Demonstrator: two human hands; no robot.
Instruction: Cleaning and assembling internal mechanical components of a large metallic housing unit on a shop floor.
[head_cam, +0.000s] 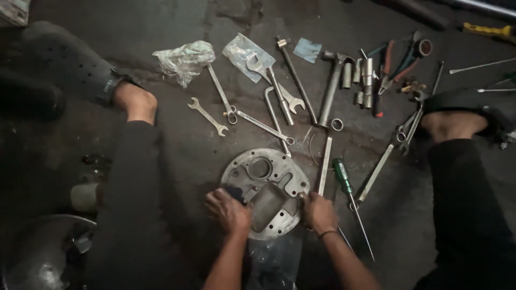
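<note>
Grey metal plate [266,190] lay on the floor between my knees, at six o'clock from the spanners [207,115]. My left hand [228,211] pinched a dark rag on it; my right hand [318,212] gripped its edge. It looked heavy, stiff and oily, so the edges seemed best to hold.

One metal cover plate [267,189], one green-handled screwdriver [342,176], one hammer [331,88].

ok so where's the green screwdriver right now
In the head view the green-handled screwdriver lies on the floor just right of the right hand, between a long flat wrench and another wrench.
</note>
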